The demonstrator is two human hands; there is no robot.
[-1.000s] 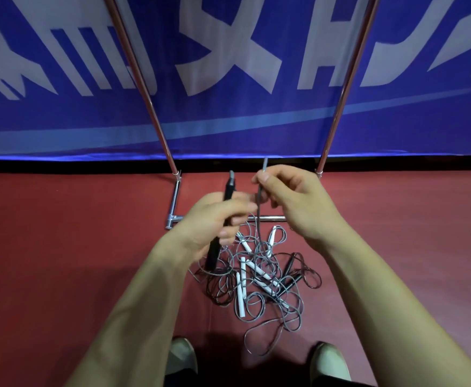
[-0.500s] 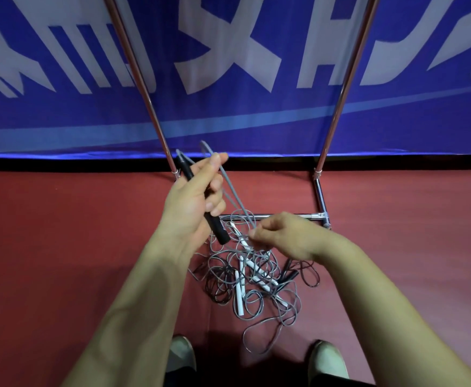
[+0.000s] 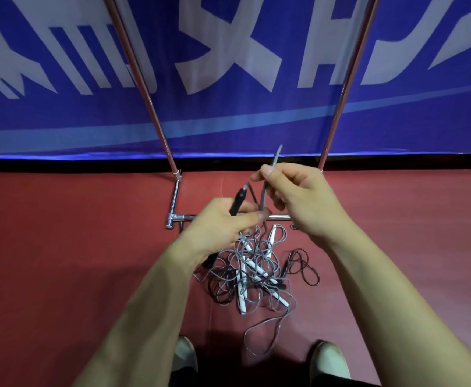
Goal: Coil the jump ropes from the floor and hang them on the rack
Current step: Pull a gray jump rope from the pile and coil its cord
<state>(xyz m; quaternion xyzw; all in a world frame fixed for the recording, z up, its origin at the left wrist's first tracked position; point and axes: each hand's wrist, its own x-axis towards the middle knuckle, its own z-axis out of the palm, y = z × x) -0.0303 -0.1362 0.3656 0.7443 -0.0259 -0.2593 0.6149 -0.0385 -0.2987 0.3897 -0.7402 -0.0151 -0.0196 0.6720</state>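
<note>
Coiling is barely begun: my left hand (image 3: 221, 229) grips a black handle (image 3: 236, 204), my right hand (image 3: 305, 203) pinches a grey cord (image 3: 276, 156) lifted above the tangled ropes (image 3: 256, 270) on the floor (image 3: 61, 247), and the rack (image 3: 145, 103), as far as it shows, carries nothing.

The tangle of jump ropes (image 3: 256, 269) lies on the floor (image 3: 61, 247), just before the rack's low crossbar (image 3: 189, 217) and beyond the left shoe (image 3: 184, 356) and right shoe (image 3: 329, 361). One loose loop (image 3: 267, 336) trails back from the tangle to lie between the shoes. The left upright (image 3: 144, 101) and right upright (image 3: 346, 79) rise at either side, with the banner (image 3: 228, 121) behind them. Above the tangle, the left hand (image 3: 217, 227) holds a handle (image 3: 237, 203); the right hand (image 3: 304, 199), just beside it and farther back, pinches a cord (image 3: 274, 160) that stands above its fingers.
</note>
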